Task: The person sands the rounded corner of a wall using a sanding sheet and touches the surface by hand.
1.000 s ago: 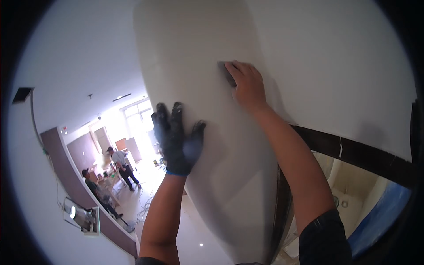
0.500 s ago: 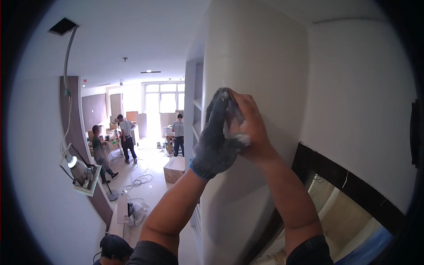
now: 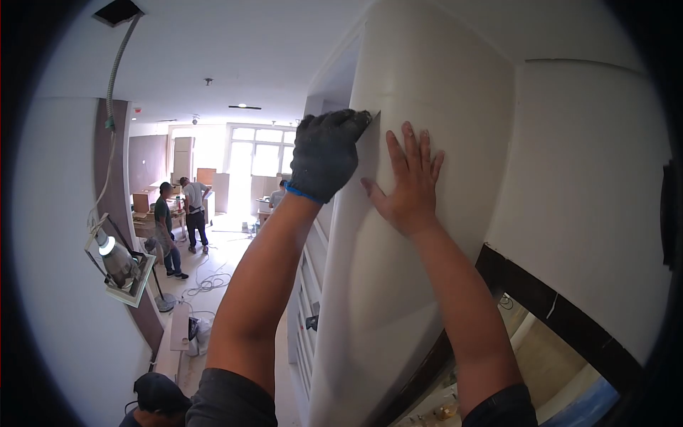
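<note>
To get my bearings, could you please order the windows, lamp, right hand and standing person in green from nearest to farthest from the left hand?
1. Right hand, just right of the left hand.
2. Lamp, off left.
3. Standing person in green, across the room.
4. Windows, at the far end.

The curved wall (image 3: pixel 455 128) is plain cream-beige, shading to grey low down. Against its left edge, the glove (image 3: pixel 324 158) is charcoal with whitish smears on the fingertips and a bright blue cuff; the blade (image 3: pixel 376 117) there is dark grey. Left of the curved wall, the column (image 3: pixel 114 167) is mauve-brown and the cap (image 3: pixel 160 393) black. To its lower right, the beam (image 3: pixel 562 306) is blackish-brown with a white streak.
</note>
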Tool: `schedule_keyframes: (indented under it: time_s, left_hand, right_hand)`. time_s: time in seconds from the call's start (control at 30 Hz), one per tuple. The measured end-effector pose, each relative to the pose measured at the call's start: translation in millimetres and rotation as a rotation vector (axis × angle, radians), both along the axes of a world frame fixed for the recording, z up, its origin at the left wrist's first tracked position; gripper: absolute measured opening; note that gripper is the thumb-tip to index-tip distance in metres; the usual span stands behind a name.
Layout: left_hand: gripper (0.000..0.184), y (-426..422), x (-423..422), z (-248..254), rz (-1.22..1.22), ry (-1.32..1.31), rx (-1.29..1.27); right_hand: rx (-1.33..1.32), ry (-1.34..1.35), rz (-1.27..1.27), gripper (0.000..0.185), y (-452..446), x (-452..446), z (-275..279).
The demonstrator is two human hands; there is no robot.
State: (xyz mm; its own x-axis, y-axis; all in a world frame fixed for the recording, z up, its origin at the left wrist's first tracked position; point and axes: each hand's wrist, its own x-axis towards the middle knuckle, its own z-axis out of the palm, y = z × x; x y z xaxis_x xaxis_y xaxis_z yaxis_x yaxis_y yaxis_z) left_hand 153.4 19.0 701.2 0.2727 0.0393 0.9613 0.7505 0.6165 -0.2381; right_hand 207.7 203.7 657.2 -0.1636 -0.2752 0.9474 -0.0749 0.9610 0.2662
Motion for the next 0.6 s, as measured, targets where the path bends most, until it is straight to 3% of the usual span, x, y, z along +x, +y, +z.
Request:
schedule_keyframes:
  time_s: [0.2,0.6]
  left_hand:
    - [0.048,1.7,-13.2,24.7,0.016,0.127,-0.023]
    - [0.044,20.4,-22.9,25.4,0.041,0.183,0.082]
  right_hand:
    - [0.031,0.033,0.018,0.100,4.0,-3.3,-2.7]
    - [0.013,0.051,-0.001,0.099,3.5,-4.4,-2.4]
